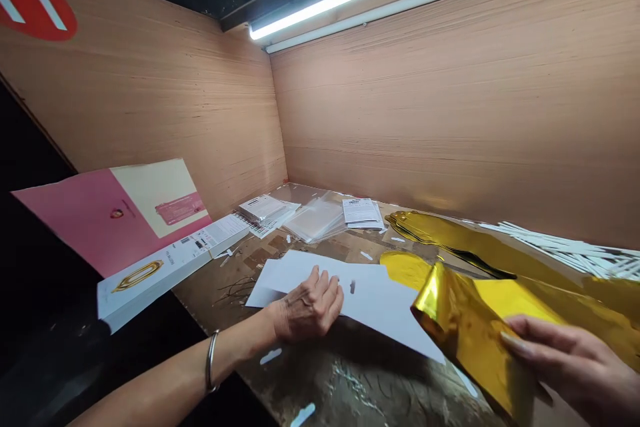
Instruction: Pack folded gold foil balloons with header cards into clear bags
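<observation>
My left hand (313, 303), with a silver bangle on the wrist, curls its fingers over the near edge of a white card (373, 297) that has a small hang hole. The fingertips press on the card; the thumb is hidden. At the lower right, my right hand (575, 360) pinches a folded gold foil balloon (465, 320) between thumb and fingers. The balloon's curled fold leans over the card's right end. Behind it, more flat gold foil balloons (440, 233) lie stacked on the worn tabletop (340, 373).
A stack of printed cards (170, 267) stands at the left beside a pink and cream sheet (105, 213). Clear plastic sleeves (315, 217) and printed slips (361, 212) lie at the back. White sticks (565, 247) are piled by the right wall. Paper scraps dot the table.
</observation>
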The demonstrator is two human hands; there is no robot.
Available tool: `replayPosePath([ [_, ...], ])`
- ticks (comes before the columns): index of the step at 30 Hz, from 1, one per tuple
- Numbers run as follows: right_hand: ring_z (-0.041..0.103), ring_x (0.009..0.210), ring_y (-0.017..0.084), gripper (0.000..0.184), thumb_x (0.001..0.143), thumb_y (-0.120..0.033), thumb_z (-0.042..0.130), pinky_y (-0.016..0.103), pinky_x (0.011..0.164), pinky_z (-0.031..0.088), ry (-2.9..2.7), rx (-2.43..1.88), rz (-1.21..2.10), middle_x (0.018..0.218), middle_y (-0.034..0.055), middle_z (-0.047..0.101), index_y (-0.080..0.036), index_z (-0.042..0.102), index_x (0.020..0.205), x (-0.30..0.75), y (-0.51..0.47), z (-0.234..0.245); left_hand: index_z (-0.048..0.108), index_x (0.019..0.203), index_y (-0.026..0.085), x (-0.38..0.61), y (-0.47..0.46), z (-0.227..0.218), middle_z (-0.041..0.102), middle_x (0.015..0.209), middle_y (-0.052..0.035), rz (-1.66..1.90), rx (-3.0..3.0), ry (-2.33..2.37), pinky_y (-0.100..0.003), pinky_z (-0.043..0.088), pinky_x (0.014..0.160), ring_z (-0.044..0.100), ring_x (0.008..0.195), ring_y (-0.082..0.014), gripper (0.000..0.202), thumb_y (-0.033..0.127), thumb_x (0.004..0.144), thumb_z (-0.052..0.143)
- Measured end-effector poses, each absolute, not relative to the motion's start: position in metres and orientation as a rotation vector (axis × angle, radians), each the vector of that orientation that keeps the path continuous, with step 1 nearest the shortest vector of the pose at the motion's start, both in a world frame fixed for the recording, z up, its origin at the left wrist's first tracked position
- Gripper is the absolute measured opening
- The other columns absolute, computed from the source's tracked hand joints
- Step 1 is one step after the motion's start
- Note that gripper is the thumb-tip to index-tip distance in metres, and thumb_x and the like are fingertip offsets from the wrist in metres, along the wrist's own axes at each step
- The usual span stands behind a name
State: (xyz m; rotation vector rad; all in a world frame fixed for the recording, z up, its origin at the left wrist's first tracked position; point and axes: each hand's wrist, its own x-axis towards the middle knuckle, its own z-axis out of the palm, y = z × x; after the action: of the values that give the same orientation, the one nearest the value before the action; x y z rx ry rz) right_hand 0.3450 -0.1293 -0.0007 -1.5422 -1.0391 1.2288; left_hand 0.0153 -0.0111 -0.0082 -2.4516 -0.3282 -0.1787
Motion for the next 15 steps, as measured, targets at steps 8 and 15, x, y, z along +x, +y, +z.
replayPosePath([
  [8,0.04,0.025,0.008,0.01,0.063,-0.021,0.051,0.017,0.027,0.024,-1.268,-1.974,1.339,0.032,-0.0053,0.041,-0.017,0.046,0.055,0.31,-0.079,-0.034,0.049,0.109,0.015,0.038,-0.019,-0.022,0.046,0.124,-0.014,-0.738,-2.399,-0.716,-0.064,0.016,0.094,0.025,0.123,-0.0353,0.032,0.011,0.078,0.045],
  [15,0.041,0.026,0.008,0.007,0.063,-0.022,0.049,0.016,0.026,0.027,-1.354,-2.003,1.263,0.033,-0.0051,0.045,-0.018,0.048,0.057,0.312,-0.079,-0.043,0.029,0.127,0.019,0.048,-0.001,-0.028,0.035,0.131,-0.0167,-2.493,-2.054,-1.979,-0.044,0.04,0.087,0.038,0.117,-0.0304,0.07,0.052,0.07,0.054],
])
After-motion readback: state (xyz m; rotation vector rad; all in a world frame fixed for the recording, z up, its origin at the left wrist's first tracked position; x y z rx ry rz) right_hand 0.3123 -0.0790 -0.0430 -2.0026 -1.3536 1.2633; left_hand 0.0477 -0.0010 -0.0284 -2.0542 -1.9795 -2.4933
